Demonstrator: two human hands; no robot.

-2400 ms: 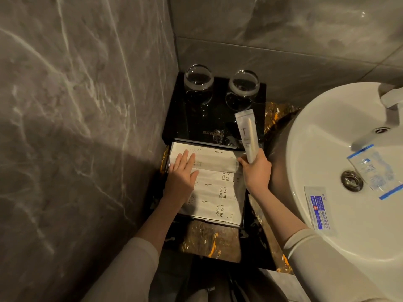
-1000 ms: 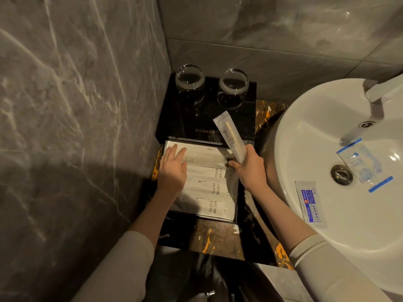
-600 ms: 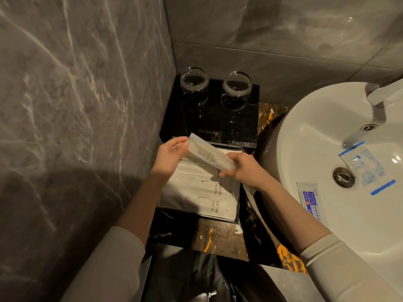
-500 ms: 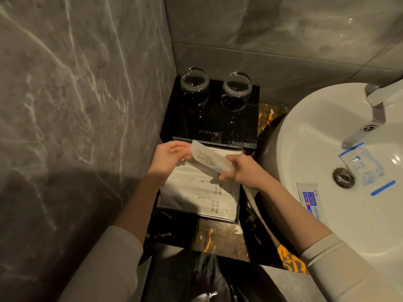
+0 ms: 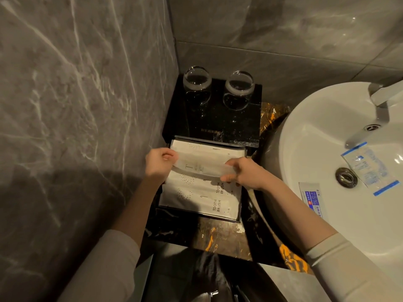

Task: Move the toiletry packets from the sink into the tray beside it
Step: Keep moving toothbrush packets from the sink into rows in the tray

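Crosswise, the packet (image 5: 201, 167) spans left hand (image 5: 158, 164) and right hand (image 5: 244, 174) grips.

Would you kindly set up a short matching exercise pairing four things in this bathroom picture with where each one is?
Things:
1. long white packet
2. two glasses
3. blue-edged packet
4. toothbrush packets

Places:
A. lying in the tray
B. in the sink, beside the drain
C. held between the left hand and right hand
D. on the black stand by the wall

Pairs: 1-C, 2-D, 3-B, 4-A
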